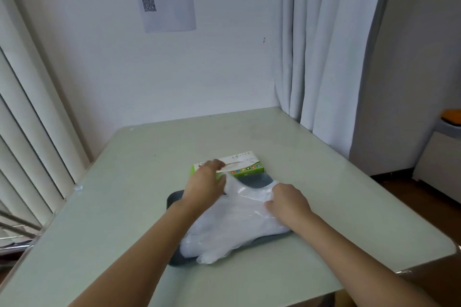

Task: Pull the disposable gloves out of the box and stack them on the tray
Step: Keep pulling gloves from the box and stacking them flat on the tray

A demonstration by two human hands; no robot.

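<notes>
Mid-pull: L hand fingers flat, apparently steadying glove box; R hand fingers pinch glove over tray. Next: lay flat, release.

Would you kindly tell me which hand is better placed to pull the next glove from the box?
Left: the left hand is on the box beside its opening, while the right hand holds the glove stack on the tray.

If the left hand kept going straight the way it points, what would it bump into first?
The green glove box: the left hand points at it, and its fingertips seem to touch the top.
</notes>
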